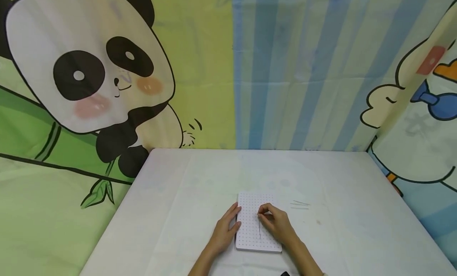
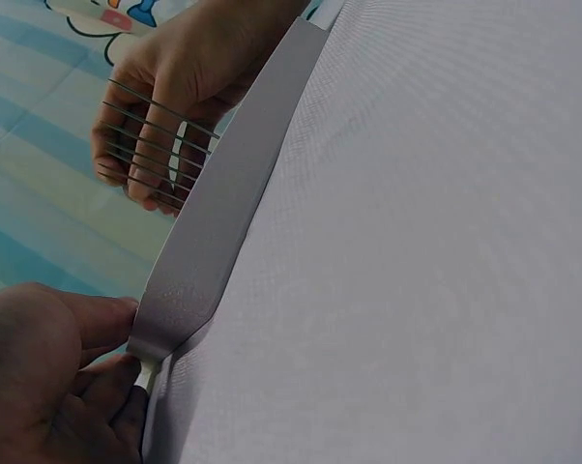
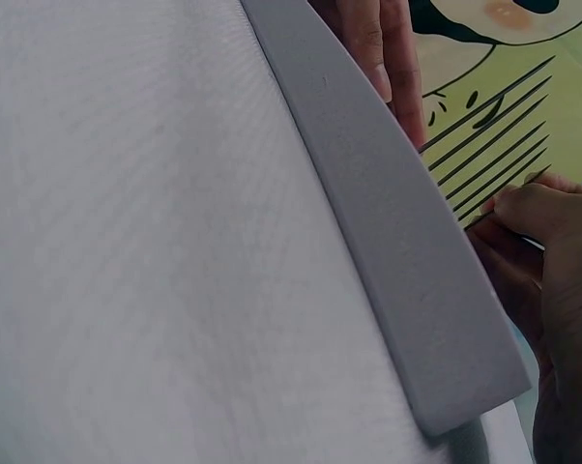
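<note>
A white pegboard with a grid of small holes lies on the table. Several thin metal rods stand upright on it in a straight row. My left hand rests against the board's left edge, fingers extended and thumb at the rim. Over the board, my right hand pinches a thin metal rod between thumb and index finger, at the far end of the row. Fingertips hide part of that rod. From the left wrist view, the pegboard's side shows below the row.
To the right of the pegboard, several loose thin rods lie on the white tabletop. A printed curtain with a panda and stripes stands behind the table. A small black object shows at the bottom edge.
</note>
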`<action>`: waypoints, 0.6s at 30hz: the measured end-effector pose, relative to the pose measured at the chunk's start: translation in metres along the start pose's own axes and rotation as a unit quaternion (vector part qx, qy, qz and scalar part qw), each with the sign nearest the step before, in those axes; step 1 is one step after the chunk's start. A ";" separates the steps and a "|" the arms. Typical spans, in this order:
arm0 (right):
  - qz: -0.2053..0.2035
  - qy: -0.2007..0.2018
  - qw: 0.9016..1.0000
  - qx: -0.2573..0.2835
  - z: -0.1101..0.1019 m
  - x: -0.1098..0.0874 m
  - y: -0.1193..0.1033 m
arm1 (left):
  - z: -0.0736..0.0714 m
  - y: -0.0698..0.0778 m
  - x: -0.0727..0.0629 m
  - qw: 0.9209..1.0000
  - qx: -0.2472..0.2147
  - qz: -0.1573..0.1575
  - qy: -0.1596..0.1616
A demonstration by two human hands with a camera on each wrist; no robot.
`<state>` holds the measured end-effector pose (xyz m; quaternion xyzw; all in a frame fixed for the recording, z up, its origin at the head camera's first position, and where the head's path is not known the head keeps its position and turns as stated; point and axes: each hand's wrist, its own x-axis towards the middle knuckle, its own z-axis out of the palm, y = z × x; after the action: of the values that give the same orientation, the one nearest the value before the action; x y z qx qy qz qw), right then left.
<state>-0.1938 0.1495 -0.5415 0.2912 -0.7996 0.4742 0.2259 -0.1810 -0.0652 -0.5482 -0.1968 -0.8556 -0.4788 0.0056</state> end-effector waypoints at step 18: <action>0.029 0.014 0.999 0.025 -0.010 0.010 -0.029 | -0.003 -0.001 0.001 1.000 0.011 0.013 0.000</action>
<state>-0.1804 0.1449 -0.5121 0.2669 -0.7922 0.5045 0.2161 -0.1830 -0.0673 -0.5469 -0.2073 -0.8581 -0.4696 0.0140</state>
